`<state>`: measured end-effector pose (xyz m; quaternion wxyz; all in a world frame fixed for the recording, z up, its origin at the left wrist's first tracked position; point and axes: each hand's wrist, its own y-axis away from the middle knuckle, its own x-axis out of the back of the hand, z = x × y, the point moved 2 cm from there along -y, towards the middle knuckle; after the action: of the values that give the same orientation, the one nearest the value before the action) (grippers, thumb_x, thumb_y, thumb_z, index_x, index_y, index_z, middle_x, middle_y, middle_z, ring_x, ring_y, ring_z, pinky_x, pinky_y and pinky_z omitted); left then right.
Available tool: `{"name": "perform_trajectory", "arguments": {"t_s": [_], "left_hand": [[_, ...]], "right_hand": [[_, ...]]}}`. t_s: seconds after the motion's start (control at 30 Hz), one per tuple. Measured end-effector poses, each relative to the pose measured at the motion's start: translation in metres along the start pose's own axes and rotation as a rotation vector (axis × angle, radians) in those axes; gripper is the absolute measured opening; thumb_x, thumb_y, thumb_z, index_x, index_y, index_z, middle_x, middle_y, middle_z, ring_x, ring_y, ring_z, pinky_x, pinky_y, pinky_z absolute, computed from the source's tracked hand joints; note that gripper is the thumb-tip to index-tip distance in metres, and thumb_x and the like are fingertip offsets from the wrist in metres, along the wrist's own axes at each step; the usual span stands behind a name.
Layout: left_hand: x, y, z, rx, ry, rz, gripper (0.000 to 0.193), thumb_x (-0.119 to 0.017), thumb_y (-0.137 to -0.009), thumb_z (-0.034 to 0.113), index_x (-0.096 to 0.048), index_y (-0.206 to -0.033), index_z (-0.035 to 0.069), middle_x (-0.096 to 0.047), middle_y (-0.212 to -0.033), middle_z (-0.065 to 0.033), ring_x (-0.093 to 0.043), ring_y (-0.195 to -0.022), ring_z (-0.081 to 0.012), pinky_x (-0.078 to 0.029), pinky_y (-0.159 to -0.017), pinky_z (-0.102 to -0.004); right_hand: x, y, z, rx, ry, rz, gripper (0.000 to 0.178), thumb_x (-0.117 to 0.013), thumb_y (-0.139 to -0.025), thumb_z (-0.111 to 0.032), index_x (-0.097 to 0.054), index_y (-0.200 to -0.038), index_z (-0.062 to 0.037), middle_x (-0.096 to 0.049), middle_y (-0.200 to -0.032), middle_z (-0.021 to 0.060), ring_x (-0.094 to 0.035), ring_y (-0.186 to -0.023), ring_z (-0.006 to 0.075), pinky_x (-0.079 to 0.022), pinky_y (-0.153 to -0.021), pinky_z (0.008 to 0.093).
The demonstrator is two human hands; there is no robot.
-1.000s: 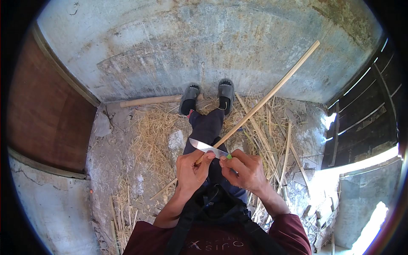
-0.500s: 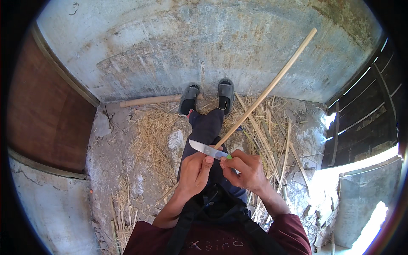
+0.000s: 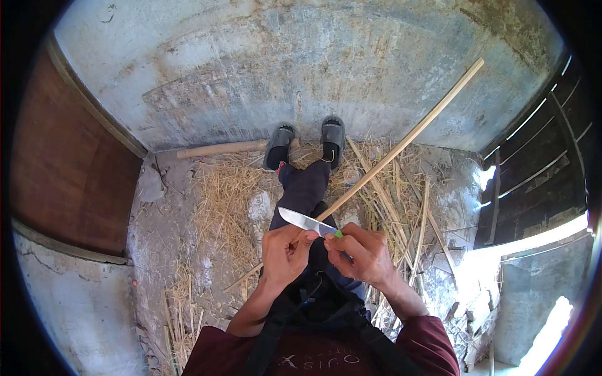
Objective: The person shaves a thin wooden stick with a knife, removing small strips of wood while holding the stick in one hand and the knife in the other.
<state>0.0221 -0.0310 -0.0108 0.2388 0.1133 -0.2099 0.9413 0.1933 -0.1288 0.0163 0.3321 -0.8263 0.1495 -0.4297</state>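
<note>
My right hand (image 3: 364, 254) is closed round the green handle of a knife (image 3: 301, 219), most of the handle hidden in the fingers. The bright blade points left and lies across a long pale wooden or bamboo strip (image 3: 401, 145). My left hand (image 3: 285, 254) grips the strip just below the blade, its thumb against the blade's lower side. From my hands the strip slants up to the far right over my legs. A thin length (image 3: 243, 277) shows at lower left of my left hand, seemingly the same strip's near end.
Straw and shavings (image 3: 226, 194) litter the ground, with several split strips (image 3: 392, 207) at the right. A thick pole (image 3: 219, 148) lies along the wall (image 3: 263, 69) beside my sandals (image 3: 332, 141). A brown panel (image 3: 75, 156) stands left, dark slats (image 3: 539, 163) right.
The strip's far end has swung right and down, and the strip seems turned a little. The thin length at lower left has shifted up slightly. Both hands and the knife stay nearly in place.
</note>
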Motion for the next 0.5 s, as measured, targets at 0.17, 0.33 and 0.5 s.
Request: {"name": "perform_trajectory", "arguments": {"t_s": [0.17,0.33,0.5], "left_hand": [[0.001,-0.002,0.005,0.011,-0.008,0.018,0.041,-0.074,-0.106,0.027,-0.066,-0.079,-0.002,-0.040,-0.056,0.0012,-0.035,-0.053,-0.0057,-0.025,-0.049,-0.0305],[0.000,-0.001,0.000,0.029,-0.046,0.025,0.040,-0.074,-0.106,0.029,-0.065,-0.079,0.000,-0.041,-0.054,-0.0001,-0.037,-0.051,-0.0071,-0.026,-0.048,-0.0311],[0.002,-0.007,0.008,0.011,-0.138,0.023,0.033,-0.072,-0.106,0.033,-0.078,-0.096,0.003,-0.047,-0.052,-0.0051,-0.045,-0.044,-0.0139,-0.032,-0.046,-0.0340]], "right_hand": [[-0.003,0.001,0.001,0.004,0.040,0.008,0.020,-0.084,-0.086,-0.007,-0.072,-0.102,-0.0085,-0.057,-0.078,0.0033,-0.062,-0.052,0.0189,-0.047,-0.045,0.0363],[-0.003,-0.001,-0.002,0.000,0.069,0.014,0.017,-0.083,-0.086,-0.007,-0.072,-0.099,-0.0092,-0.058,-0.078,0.0033,-0.062,-0.052,0.0184,-0.047,-0.045,0.0359],[0.001,-0.002,-0.002,-0.016,0.120,0.034,0.015,-0.083,-0.087,-0.006,-0.070,-0.094,-0.0092,-0.062,-0.079,0.0034,-0.063,-0.052,0.0187,-0.048,-0.045,0.0354]]}}
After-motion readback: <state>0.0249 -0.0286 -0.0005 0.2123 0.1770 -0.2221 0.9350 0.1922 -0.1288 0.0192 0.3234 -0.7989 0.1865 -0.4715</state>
